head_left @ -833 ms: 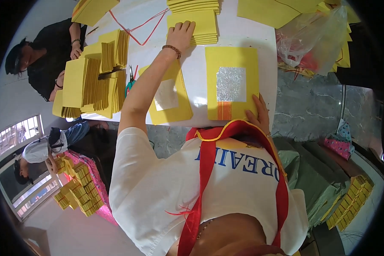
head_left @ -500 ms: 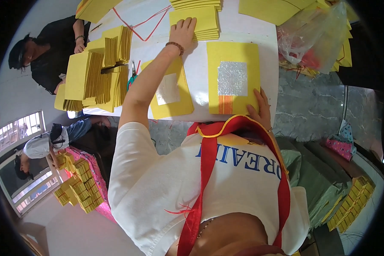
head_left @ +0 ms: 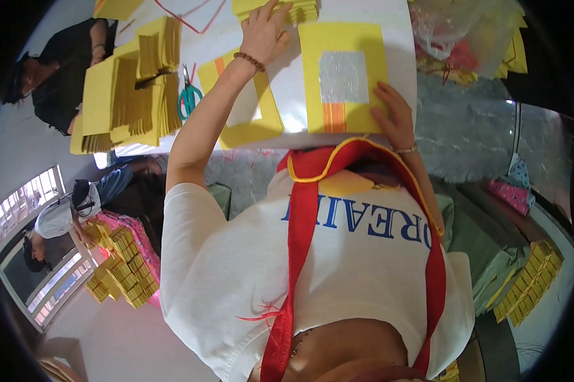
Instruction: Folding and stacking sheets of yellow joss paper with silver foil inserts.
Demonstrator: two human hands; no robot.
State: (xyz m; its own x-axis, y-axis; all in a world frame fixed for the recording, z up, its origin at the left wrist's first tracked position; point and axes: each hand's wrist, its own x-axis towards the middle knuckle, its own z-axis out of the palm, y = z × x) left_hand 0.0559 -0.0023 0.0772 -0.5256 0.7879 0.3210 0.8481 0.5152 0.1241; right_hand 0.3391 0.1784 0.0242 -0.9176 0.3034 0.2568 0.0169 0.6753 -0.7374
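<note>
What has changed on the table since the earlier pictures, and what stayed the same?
Very little changed. The left hand reaches a bit further onto the yellow paper stack at the far edge; whether it grips a sheet cannot be told. The right hand stays flat on the corner of the yellow sheet with the silver square. The scissors and the folded paper piles did not move.

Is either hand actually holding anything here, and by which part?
Neither grips anything. The left hand reaches onto the yellow paper stack at the table's far side; the right hand lies flat on the foil-centred yellow sheet, at its near right corner.
</note>
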